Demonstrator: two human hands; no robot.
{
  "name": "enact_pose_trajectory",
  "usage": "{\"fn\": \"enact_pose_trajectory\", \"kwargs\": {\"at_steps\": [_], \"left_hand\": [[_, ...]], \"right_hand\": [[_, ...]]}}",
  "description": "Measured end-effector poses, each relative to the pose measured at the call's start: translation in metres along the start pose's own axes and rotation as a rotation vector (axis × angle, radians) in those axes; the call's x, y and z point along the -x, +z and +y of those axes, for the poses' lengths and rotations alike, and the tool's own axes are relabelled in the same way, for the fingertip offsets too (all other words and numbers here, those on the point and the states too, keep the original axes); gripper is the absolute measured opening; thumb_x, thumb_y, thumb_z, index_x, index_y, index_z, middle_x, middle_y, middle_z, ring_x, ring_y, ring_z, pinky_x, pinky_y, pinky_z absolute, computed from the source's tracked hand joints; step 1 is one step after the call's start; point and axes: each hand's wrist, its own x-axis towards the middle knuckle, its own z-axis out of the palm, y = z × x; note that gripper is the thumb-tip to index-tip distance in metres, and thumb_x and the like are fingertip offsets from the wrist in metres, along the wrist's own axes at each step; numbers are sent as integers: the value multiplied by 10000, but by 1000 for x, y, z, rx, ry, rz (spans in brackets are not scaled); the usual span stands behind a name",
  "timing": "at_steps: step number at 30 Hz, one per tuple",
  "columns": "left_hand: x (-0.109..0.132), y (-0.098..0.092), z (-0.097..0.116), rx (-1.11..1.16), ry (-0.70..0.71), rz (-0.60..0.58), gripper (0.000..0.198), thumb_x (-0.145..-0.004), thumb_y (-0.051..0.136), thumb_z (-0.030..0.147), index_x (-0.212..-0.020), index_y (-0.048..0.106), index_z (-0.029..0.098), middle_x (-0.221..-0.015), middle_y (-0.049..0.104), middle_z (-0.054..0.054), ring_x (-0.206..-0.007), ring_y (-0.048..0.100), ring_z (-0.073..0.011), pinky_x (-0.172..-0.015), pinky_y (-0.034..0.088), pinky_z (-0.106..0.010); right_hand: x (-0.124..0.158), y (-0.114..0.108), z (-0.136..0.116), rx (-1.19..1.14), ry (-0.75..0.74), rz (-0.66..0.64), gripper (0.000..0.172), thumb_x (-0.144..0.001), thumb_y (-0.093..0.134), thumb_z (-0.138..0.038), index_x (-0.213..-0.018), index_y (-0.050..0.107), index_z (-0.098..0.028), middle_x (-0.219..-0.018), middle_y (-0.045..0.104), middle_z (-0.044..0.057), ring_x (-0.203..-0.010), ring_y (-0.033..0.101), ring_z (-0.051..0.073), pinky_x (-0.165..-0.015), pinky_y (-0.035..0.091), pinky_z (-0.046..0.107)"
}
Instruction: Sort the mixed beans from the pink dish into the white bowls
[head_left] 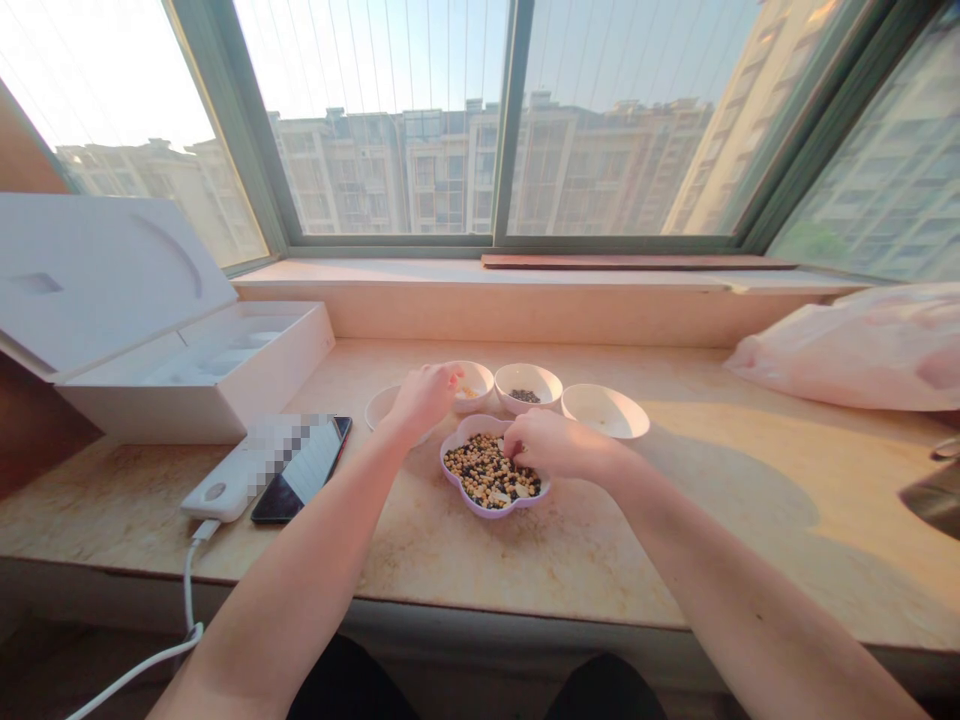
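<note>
Head view: the right hand [551, 443] curls into mixed beans [480, 470] in the lilac flower-shaped bowl [495, 513] beneath it, any pinch hidden, while the left hand [429, 395], its grip unclear, reaches over a white bowl [483, 400] that a brushing knuckle could tip.

Can read no text, label, brand, number or sign anywhere. Can make out just a pixelated patch [287, 456] at eight o'clock, masking part of a white, oblong plastic device [217, 488] and the edge of a flat, black, glossy phone [309, 487] beside it.
</note>
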Motion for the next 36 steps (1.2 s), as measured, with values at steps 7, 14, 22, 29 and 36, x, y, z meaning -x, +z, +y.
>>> {"fn": "enact_pose_trajectory", "kwargs": {"at_steps": [7, 14, 22, 29, 36], "left_hand": [[1, 1, -3, 62, 17, 15, 330, -964, 511, 172, -1197, 745, 172, -1248, 743, -134, -1130, 691, -273, -969, 512, -363], [0, -1, 5, 266, 179, 16, 291, -964, 542, 149, -1156, 754, 201, -1226, 750, -78, -1075, 692, -195, -988, 515, -318], [1, 6, 20, 427, 307, 20, 182, -950, 644, 246, -1086, 759, 210, -1016, 749, -40, -864, 665, -138, -825, 537, -276], [2, 10, 21, 453, 318, 103, 119, -956, 639, 243, -931, 742, 188, -967, 733, -39, -829, 644, -133, -797, 520, -264], [2, 4, 18, 322, 247, 79, 169, -975, 572, 229, -948, 734, 190, -1036, 738, -55, -855, 650, -151, -818, 505, -278]], "right_hand": [[9, -12, -6, -44, -26, 78, 187, -809, 616, -155, -824, 794, -209, -865, 747, 51, -803, 655, 192, -658, 435, 275], [10, -22, -11, -343, 68, 334, 264, -896, 648, -397, -905, 790, -175, -853, 750, 75, -768, 649, 189, -682, 457, 285], [4, -24, -11, -783, 135, 502, 577, -805, 655, -728, -837, 707, -154, -662, 579, 3, -613, 488, 137, -590, 392, 278], [-2, -14, -6, -956, 95, 423, 601, -741, 696, -776, -780, 635, -180, -606, 403, -63, -551, 320, 103, -511, 246, 258], [3, -18, -10, -642, 107, 432, 540, -917, 549, -664, -822, 708, -157, -632, 566, 1, -585, 474, 138, -565, 354, 276]]}}
